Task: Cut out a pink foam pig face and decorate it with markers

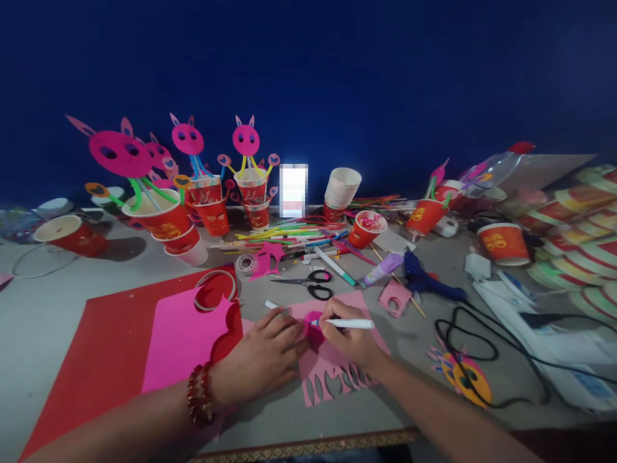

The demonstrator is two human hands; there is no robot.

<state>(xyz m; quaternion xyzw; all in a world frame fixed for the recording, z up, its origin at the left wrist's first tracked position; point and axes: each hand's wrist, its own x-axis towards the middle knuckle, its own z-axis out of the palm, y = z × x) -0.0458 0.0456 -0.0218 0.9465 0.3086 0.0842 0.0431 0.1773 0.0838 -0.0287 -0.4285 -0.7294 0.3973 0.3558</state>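
Note:
My right hand [351,334] grips a white marker [355,323], its tip touching a small magenta paper disc [315,334]. That disc lies on a light pink sheet [354,308] with cut-out slots along its near edge. My left hand [265,354] lies palm down with fingers spread, fingertips at the disc's left side; a bracelet is round the wrist. A white cap [270,305] shows just above the left fingers. Black scissors [308,280] lie open beyond the pink sheet. To the left, a magenta sheet [176,341] rests on a red sheet [106,347].
Red paper cups with pink animal figures [247,140] stand at the back left. Coloured sticks [289,233] lie at the back middle. A blue glue gun [429,280] and its black cable [482,352] lie at the right, near stacked cups [578,238].

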